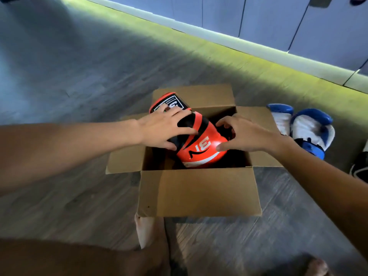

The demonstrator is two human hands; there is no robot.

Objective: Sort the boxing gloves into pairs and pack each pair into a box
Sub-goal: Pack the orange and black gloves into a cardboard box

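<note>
So the left hand (pixel 165 129) lies flat across the cuff end of the padded orange-and-black boxing glove (pixel 201 148), fingers spread and pretty much straight. That looks like pressing down, not grabbing. The glove sits at a slant, half inside the open brown cardboard box (pixel 199 192), with its cuff poking up over the back-left rim, so my guess is it's getting shoved down to fit. The box flaps are folded out of the way, which keeps the opening free.

The right hand (pixel 247 136) is clawed around the glove's rounded end, thumb on the orange front and fingers curled down the far side, probably steering it in. I can't tell if its mate is already underneath, too dark in there.

Just right of the box on the grey wood-plank floor (pixel 79 86), a pair of blue-and-white boxing gloves (pixel 312 132) lie side by side, likely next up. A black glove (pixel 360 170) peeks in at the frame edge.
</note>
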